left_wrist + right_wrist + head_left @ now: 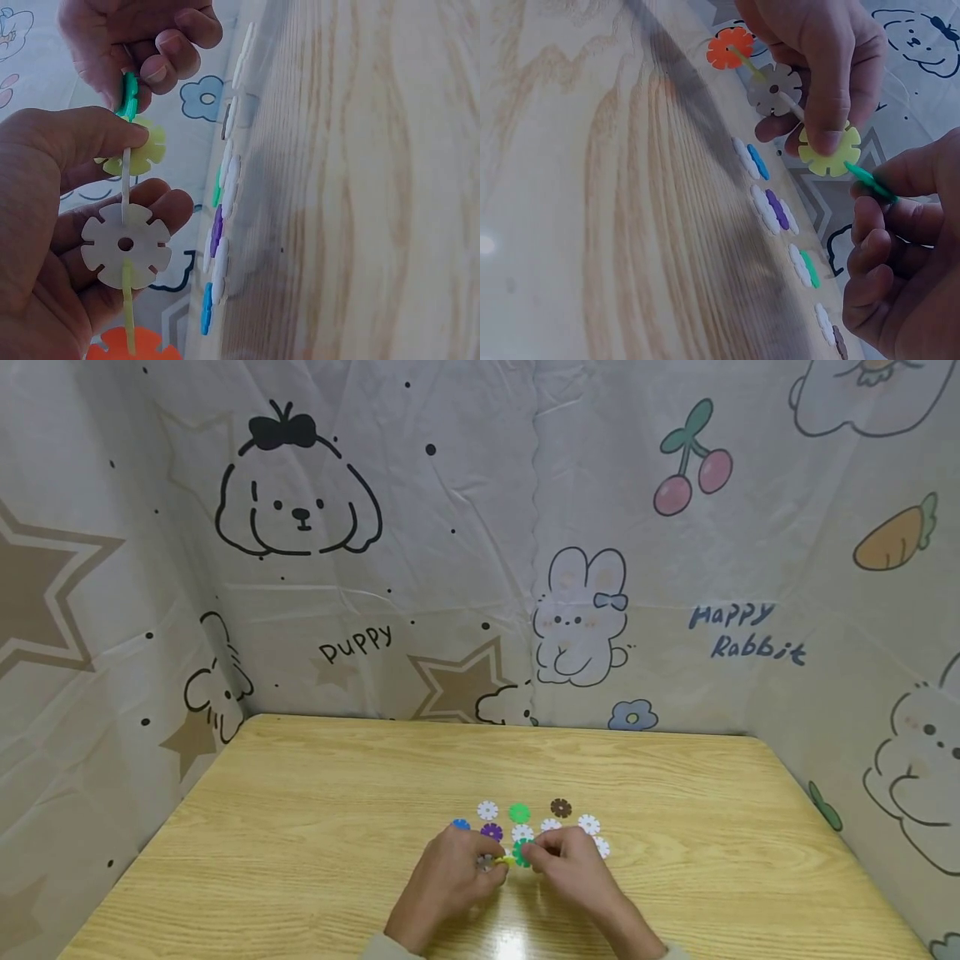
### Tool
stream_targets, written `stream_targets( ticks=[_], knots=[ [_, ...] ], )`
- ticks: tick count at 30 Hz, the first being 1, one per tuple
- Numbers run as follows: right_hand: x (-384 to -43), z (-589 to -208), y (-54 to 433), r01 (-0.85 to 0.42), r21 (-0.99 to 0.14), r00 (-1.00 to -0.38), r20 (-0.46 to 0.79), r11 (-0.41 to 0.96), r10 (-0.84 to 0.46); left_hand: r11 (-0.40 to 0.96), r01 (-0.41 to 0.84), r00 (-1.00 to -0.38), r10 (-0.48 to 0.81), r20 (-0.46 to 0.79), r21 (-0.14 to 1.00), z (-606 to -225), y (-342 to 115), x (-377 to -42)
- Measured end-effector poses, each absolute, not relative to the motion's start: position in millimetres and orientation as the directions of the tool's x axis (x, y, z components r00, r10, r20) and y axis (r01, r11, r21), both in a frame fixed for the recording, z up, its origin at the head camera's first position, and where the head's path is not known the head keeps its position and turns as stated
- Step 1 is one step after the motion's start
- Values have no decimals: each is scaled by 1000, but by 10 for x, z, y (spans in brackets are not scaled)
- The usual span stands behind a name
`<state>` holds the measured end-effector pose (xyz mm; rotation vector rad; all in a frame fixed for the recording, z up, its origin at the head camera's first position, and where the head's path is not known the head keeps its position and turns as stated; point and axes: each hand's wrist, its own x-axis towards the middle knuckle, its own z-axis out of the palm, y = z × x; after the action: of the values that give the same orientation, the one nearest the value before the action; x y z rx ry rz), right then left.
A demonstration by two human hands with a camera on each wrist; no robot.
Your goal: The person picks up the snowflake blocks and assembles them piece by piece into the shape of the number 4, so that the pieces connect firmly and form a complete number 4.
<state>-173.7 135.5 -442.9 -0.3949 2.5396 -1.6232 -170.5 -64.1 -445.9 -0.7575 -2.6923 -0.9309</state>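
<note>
My left hand (450, 868) pinches a pale yellow notched snowflake disc (826, 163) between thumb and fingers. A chain of interlocked discs trails from it: a white one edge-on (125, 184), a greyish-white one (105, 251), a yellow one edge-on (128, 311) and an orange one (730, 49). Opposite, my right hand (581, 872) holds a green snowflake disc (522, 853) by thumb and forefinger. The green disc's edge meets the rim of the pale yellow disc in the right wrist view. Both hands are close together above the table.
Behind the hands, loose discs lie on the wooden table (315, 827): several white ones (487, 810), a blue (461, 823), a purple (491, 832), a light green (519, 813) and a brown one (561, 808). Printed cloth (465, 568) hangs around the table's back and sides.
</note>
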Motion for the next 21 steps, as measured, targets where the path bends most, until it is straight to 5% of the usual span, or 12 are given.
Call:
stream_targets(
  ticks=[21],
  knots=[
    [-1691,-4482,1347,-190,-908,-942,61,373,-330,630,593,-803,422,420,501,-4477,-644,-1706]
  ],
)
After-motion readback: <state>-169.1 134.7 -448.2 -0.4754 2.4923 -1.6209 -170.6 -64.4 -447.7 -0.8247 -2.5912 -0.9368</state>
